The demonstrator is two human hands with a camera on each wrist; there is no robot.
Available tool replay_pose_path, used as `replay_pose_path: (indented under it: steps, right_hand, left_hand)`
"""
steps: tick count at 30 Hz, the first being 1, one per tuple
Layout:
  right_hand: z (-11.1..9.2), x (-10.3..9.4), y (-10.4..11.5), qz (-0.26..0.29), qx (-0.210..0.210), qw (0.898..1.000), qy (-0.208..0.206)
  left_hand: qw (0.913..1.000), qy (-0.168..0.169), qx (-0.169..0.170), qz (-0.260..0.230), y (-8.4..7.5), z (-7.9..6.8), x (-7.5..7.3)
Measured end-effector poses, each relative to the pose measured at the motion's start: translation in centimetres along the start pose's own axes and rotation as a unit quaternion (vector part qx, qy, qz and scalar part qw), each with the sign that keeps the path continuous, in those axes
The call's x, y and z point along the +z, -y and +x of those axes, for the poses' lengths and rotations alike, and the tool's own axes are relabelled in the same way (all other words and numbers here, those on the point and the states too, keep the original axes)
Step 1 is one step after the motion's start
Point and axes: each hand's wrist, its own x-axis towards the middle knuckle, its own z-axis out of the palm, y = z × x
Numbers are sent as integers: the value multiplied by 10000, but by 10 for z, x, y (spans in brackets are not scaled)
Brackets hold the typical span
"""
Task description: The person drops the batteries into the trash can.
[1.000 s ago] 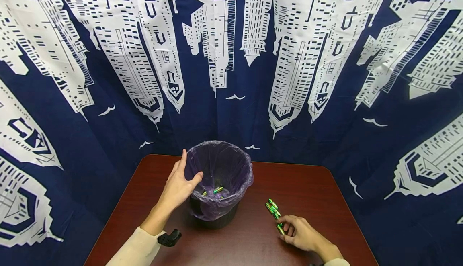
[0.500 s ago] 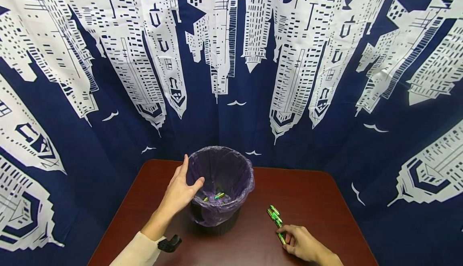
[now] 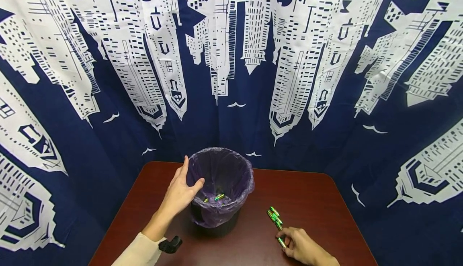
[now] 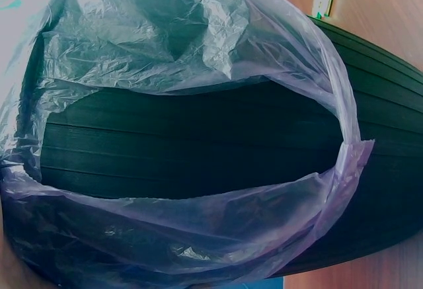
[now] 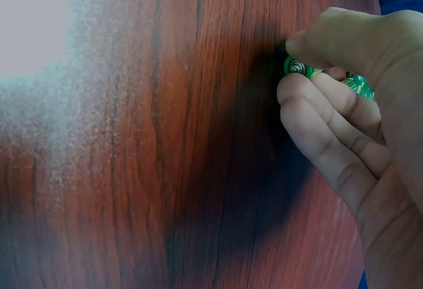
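My left hand [image 3: 179, 189] lies against the left side of a dark trash can [image 3: 220, 230], fingers extended and thumb reaching over the rim. A thin purple bag [image 3: 249, 181] lines the can, its edge folded outside; the left wrist view shows this bag [image 4: 145, 24] up close. Several green-gold batteries [image 3: 219, 197] lie at its bottom. On the table, my right hand [image 3: 302, 245] pinches a battery [image 3: 281, 242] between thumb and fingers. In the right wrist view only the end of that battery [image 5: 297, 67] shows clearly. More batteries [image 3: 273, 214] lie just beyond that hand.
Everything stands on a reddish-brown wooden table [image 3: 307, 193] with rounded far corners. Behind it hangs a navy curtain [image 3: 231, 129] printed with white upside-down buildings. A black wrist mount [image 3: 171, 244] sits on my left wrist.
My right hand has drawn the near battery slightly toward me, away from the others. The left hand keeps its place at the can. The head view has tilted up a little.
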Motion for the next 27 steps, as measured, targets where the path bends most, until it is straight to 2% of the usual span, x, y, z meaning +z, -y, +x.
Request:
replay_pose_path:
  steps: [8,20,27]
  right_hand:
    - [1,2,3,86,157,9998,116]
    - [7,-9,14,393,307,9987,118]
    - [25,-25,25,882,726,9927,396]
  left_hand:
    - [10000,28,-62,36,2,-1,0]
    - [10000,14,-42,46,2,1,-1]
    - [10000,-11,-8,55,3,0,-1]
